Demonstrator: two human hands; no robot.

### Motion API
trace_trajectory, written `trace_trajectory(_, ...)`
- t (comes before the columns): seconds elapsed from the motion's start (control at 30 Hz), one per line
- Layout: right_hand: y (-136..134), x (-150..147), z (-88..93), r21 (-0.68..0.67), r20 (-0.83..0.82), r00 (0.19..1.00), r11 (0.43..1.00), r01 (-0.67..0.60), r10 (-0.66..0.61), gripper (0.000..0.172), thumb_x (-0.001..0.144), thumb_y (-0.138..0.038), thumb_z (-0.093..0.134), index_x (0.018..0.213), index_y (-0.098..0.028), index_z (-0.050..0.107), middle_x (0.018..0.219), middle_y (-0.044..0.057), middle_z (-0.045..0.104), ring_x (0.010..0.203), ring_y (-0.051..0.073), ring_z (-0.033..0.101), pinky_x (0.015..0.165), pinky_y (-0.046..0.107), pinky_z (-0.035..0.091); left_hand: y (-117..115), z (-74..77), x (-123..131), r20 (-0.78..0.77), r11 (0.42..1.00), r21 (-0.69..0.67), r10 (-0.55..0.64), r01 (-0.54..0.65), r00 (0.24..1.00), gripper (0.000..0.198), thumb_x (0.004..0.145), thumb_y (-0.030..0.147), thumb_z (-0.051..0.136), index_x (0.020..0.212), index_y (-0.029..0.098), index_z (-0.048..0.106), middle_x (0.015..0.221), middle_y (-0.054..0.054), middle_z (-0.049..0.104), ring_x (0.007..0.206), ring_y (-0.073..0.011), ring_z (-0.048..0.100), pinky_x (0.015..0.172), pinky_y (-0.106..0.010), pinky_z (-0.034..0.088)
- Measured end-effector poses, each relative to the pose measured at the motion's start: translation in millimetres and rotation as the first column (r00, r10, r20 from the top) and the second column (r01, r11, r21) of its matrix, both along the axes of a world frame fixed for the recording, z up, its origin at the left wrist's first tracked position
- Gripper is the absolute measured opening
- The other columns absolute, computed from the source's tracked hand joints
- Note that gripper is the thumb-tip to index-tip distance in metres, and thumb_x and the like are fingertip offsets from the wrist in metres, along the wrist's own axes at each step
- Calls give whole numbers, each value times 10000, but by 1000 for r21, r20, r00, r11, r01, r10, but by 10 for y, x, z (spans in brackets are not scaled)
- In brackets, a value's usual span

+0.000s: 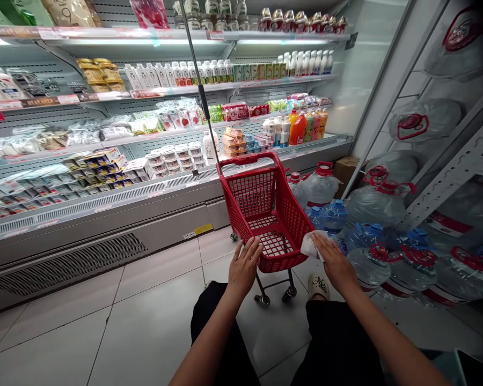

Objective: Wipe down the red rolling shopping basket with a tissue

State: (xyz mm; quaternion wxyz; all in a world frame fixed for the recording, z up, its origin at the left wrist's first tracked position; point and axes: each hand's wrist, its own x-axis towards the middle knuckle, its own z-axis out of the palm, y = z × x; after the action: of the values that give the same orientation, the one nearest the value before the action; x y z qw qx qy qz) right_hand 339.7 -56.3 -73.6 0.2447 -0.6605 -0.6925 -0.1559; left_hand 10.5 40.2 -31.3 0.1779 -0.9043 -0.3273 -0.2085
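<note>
A red plastic shopping cart (290, 212) stands on the tiled floor in the middle, its basket holding nothing that I can see. At the near left corner of its rim is my left hand (244, 268), fingers spread and holding nothing. My right hand (333, 260) is at the near right corner, with a crumpled white cloth or tissue (310, 245) under its fingers, against the rim. Whether the fingers press on the rim itself is hard to tell.
A refrigerated display (177, 206) with dairy cups, bottles and packs runs along the left and back. Large water bottles (378, 206) crowd the right side beside a white metal rack (446, 171). My legs and one shoe (319, 287) are below the cart.
</note>
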Motion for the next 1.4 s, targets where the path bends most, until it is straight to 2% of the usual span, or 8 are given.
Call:
trace_trajectory(0.3, -33, 19, -71, -6, -150, 986, 998, 70, -70, 864, 890, -10, 279, 1678, -291, 66, 1711, 35, 290, 1564, 208, 286, 1282, 490, 291, -394, -16, 182, 5, 999, -44, -20, 21, 1000, 718, 943, 70, 450, 1625, 249, 318, 1711, 29, 260, 1586, -171, 225, 1319, -459, 183)
trace_trajectory(0.47, -317, -469, -92, -26, -151, 989, 1000, 5, -9, 868, 879, -20, 288, 1680, -267, 63, 1702, 42, 313, 1573, 208, 261, 1282, 512, 282, -580, 8, 287, -23, 995, -80, -54, 52, 998, 804, 916, 82, 455, 1665, 243, 210, 1722, 27, 218, 1594, -182, 197, 1312, -441, 190)
trace_trajectory(0.6, -547, -983, 15, -41, -137, 990, 999, -23, 18, 881, 861, -9, 279, 1680, -250, 63, 1702, 39, 311, 1574, 210, 259, 1285, 523, 266, -699, 14, 405, -31, 990, -102, -97, 93, 995, 811, 917, 114, 462, 1672, 198, 178, 1726, 9, 194, 1601, -186, 169, 1304, -406, 211)
trace_trajectory(0.7, -627, -1174, 88, -27, -110, 993, 999, -34, 31, 918, 823, 2, 286, 1680, -239, 64, 1698, 43, 316, 1566, 214, 283, 1281, 518, 272, -750, 20, 484, -31, 986, -113, -125, 121, 992, 799, 928, 128, 448, 1672, 152, 157, 1727, -9, 183, 1602, -171, 154, 1304, -370, 208)
trace_trajectory(0.87, -655, -974, 127, -15, -26, 999, 1000, -27, 27, 923, 828, -1, 313, 1680, -254, 63, 1671, 47, 372, 1541, 222, 345, 1291, 536, 222, -596, 116, 454, -61, 980, -92, -184, 178, 981, 783, 943, 91, 415, 1674, 207, 159, 1730, 16, 173, 1598, -135, 155, 1311, -369, 188)
trace_trajectory(1.03, -679, -768, 121, -40, -64, 995, 997, 72, -75, 839, 906, -33, 276, 1680, -284, 69, 1678, 26, 357, 1554, 213, 316, 1282, 529, 238, -284, 210, 305, -1, 998, -66, 2, -2, 1000, 829, 932, 45, 448, 1669, 320, 185, 1732, -18, 195, 1586, -202, 231, 1297, -460, 247)
trace_trajectory(1.23, -496, -1027, 156, 43, -108, 990, 995, 90, -85, 853, 896, -13, 278, 1680, -239, 29, 1681, 66, 348, 1548, 224, 330, 1274, 526, 272, -314, 86, 463, 50, 998, -61, 10, -7, 999, 813, 937, 71, 466, 1663, 329, 209, 1714, -16, 264, 1578, -214, 261, 1288, -508, 268)
trace_trajectory(1.4, -160, -1218, 330, 99, -9, 999, 994, 46, -45, 868, 899, -1, 302, 1673, -211, -29, 1661, 101, 377, 1515, 227, 395, 1271, 502, 287, -350, 48, 552, 34, 999, -23, -31, 32, 999, 743, 967, 120, 453, 1661, 273, 237, 1702, -13, 286, 1582, -200, 246, 1321, -502, 169)
